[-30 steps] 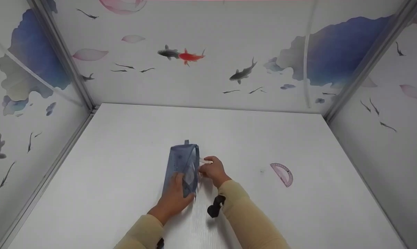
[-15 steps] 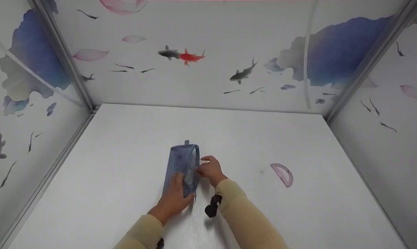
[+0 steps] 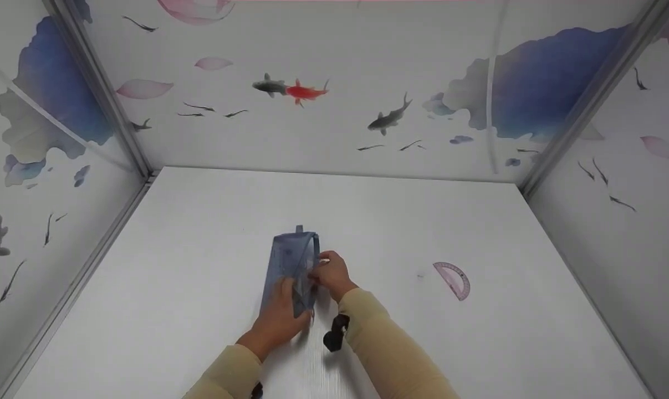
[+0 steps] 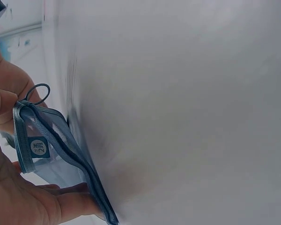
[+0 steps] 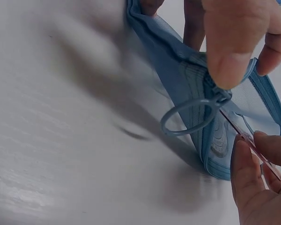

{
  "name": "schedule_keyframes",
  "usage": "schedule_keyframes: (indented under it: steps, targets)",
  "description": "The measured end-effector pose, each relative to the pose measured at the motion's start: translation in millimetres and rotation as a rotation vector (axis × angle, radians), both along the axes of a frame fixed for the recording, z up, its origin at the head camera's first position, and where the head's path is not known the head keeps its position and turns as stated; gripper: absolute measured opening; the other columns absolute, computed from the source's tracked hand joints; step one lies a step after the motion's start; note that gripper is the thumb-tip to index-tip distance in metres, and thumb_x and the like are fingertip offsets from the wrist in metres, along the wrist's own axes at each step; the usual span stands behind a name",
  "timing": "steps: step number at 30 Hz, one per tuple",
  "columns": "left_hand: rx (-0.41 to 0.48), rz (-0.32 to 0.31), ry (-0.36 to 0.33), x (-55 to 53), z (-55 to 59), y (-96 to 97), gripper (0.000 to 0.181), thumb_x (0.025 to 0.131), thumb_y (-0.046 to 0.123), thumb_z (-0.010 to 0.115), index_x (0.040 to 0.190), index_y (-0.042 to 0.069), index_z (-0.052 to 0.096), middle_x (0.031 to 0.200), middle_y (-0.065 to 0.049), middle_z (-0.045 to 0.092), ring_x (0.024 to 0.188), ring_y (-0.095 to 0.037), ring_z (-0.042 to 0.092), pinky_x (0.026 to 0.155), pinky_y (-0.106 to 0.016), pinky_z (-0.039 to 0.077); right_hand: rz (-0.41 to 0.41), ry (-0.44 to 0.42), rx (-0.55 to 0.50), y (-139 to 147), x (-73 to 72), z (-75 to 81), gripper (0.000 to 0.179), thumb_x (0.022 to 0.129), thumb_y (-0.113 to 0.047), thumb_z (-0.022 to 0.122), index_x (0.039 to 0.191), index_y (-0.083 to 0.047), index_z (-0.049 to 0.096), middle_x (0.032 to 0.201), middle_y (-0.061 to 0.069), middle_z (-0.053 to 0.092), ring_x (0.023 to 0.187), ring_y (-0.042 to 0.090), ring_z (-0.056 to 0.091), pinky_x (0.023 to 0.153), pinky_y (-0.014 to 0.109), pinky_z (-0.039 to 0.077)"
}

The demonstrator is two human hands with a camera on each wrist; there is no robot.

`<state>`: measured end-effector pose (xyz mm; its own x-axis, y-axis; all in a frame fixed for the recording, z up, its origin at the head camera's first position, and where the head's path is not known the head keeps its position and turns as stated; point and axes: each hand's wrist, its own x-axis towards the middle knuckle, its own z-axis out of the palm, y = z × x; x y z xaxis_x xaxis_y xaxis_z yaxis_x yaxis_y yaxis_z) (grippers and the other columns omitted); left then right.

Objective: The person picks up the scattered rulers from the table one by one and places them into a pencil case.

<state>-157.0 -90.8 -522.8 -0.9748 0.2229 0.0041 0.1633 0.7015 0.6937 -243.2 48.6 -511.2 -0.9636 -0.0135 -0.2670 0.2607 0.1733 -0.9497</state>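
Note:
A blue mesh zip pencil case (image 3: 284, 257) stands on the white table in the head view, its mouth unzipped on the right side. My left hand (image 3: 277, 316) grips its near end, thumb by the zipper and fingers over the top. At the opening, my right hand (image 3: 332, 274) pinches a thin, flat, clear piece with a pinkish edge (image 5: 255, 149), seen edge-on in the right wrist view. One end of that piece is inside the mouth. A ring-shaped zipper pull (image 5: 173, 117) hangs below the left thumb. In the left wrist view, a small square label (image 4: 38, 147) shows on the case.
A pink protractor (image 3: 453, 281) lies flat to the right of the hands, with a small faint mark (image 3: 420, 275) beside it. White panels with painted fish surround the table (image 3: 201, 221) at the back and sides.
My right hand has shifted left to the case's mouth, taking the thin clear piece farther in. The left hand, case and protractor stay where they were.

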Motion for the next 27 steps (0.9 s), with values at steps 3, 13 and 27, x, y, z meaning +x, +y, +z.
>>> schedule_keyframes:
  steps: [3,13,27]
  targets:
    - [0.009,0.001,-0.002,-0.1,-0.7,-0.2,0.075,0.088,0.027,0.065,0.141,-0.005,0.024,0.147,-0.030,0.023,0.131,-0.042,0.038,0.104,-0.054,0.036,0.008,0.006,-0.011,-1.4,1.3,0.7,0.044,0.084,0.010,0.059,0.127,0.008,0.048,0.101,0.018,0.061,0.082,0.022,0.065,0.071,0.034,0.055]
    - [0.014,0.003,0.023,-1.2,-4.9,0.7,0.074,0.088,0.026,0.065,0.141,-0.006,0.025,0.146,-0.031,0.023,0.129,-0.042,0.040,0.103,-0.053,0.037,0.037,0.025,0.057,-2.6,4.8,5.8,0.028,0.086,0.005,0.059,0.114,0.008,0.061,0.102,0.017,0.063,0.083,0.020,0.062,0.073,0.032,0.053]
    - [0.017,-0.014,0.056,-3.0,-6.6,-0.5,0.070,0.088,0.024,0.064,0.138,-0.007,0.027,0.144,-0.030,0.025,0.131,-0.041,0.036,0.103,-0.052,0.037,0.079,0.062,0.124,-3.4,5.7,6.1,0.031,0.086,0.006,0.054,0.116,0.008,0.062,0.108,0.019,0.064,0.084,0.021,0.060,0.075,0.036,0.052]
